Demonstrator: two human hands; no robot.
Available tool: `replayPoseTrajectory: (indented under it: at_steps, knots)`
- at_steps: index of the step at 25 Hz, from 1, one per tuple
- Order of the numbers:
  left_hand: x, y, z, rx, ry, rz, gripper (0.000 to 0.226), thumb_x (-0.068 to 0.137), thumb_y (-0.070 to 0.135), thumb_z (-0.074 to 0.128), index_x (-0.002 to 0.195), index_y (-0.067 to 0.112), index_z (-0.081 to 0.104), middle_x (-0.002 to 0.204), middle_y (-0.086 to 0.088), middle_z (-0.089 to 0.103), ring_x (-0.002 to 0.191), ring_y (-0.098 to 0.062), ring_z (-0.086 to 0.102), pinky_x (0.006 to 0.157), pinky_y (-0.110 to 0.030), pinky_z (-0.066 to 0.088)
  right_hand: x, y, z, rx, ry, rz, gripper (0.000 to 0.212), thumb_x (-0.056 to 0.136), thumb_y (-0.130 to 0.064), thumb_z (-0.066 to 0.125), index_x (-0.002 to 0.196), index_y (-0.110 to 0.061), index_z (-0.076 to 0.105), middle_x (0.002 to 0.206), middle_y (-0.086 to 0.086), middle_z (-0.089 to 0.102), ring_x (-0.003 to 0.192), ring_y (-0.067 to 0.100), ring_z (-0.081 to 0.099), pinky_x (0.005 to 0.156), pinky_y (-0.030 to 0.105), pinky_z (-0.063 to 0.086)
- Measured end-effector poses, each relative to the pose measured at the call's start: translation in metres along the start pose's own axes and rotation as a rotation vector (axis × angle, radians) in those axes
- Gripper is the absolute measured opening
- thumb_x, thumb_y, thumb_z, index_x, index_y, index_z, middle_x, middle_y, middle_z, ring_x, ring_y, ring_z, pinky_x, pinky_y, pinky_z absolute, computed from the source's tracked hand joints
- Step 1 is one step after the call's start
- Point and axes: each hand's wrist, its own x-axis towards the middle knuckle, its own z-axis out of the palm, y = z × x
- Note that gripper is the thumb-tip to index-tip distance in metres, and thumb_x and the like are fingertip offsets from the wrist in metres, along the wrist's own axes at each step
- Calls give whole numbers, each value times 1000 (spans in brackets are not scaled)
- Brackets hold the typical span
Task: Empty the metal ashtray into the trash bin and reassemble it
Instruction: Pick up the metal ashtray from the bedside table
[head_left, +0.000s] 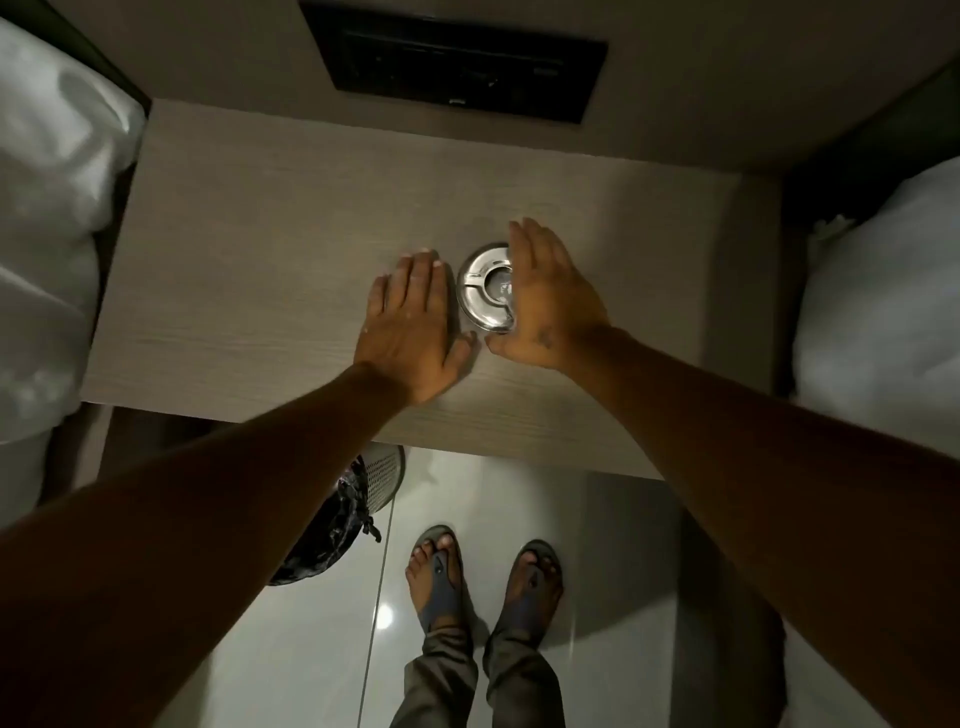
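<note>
Steel ashtray: a round, shiny metal ashtray (483, 287) with its slotted lid on sits mid-bench, between the two hands.
Right grip: the right hand (550, 301) hangs over the ashtray's right half, fingers straight and together, thumb near its front rim; spread wide, closed on nothing.
Left grip: the left hand (410, 325) lies flat, palm down, just beside the ashtray's left edge, fingers extended, holding nothing.
Bench: a pale wood-grain bench (260, 291) stands between two white-sheeted beds (47, 218).
Bin: a perforated metal trash bin (384, 475) with a black liner stands on the glossy tiled floor, below the bench's front edge.
Person: sandalled feet (439, 571) on the tiles.
</note>
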Motion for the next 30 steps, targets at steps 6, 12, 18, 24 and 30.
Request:
replayPoseTrajectory:
  at_steps: [6, 12, 18, 24, 30]
  knots:
    - [7, -2, 9, -78, -16, 41, 81, 98, 54, 36, 157, 1, 19, 167, -24, 18, 155, -41, 14, 123, -56, 17, 22, -4, 1, -115, -158, -81, 121, 56, -45, 89, 154, -22, 22, 157, 8, 30, 139, 34, 34, 103, 47, 43]
    - [10, 11, 1, -719, 238, -152, 44, 96, 28, 40, 119, -3, 62, 126, -25, 62, 121, -40, 53, 106, -49, 41, 21, -10, -8, -97, -193, -56, 118, 57, -45, 91, 153, -22, 27, 152, 10, 35, 135, 34, 36, 104, 49, 45]
    - [15, 21, -20, -2281, -281, -456, 78, 96, 68, 36, 138, 7, 59, 137, -18, 64, 123, -31, 62, 115, -48, 41, -1, -28, -41, 48, -91, -160, 117, 57, -45, 91, 152, -18, 29, 150, 10, 36, 134, 32, 38, 101, 46, 45]
    - [20, 36, -21, -2583, -571, -296, 66, 101, 62, 38, 138, 9, 52, 138, -17, 50, 133, -32, 45, 128, -45, 6, -2, -34, -60, -73, -113, -377, 106, 65, -40, 88, 152, -14, 32, 148, 12, 40, 131, 31, 43, 100, 46, 49]
    - [21, 22, -8, -2571, -644, -190, 80, 92, 73, 45, 141, 10, 53, 139, -18, 52, 135, -34, 45, 124, -54, 16, -5, -36, -60, -28, -70, -471, 97, 70, -37, 85, 150, -13, 36, 149, 12, 42, 132, 29, 44, 96, 44, 52]
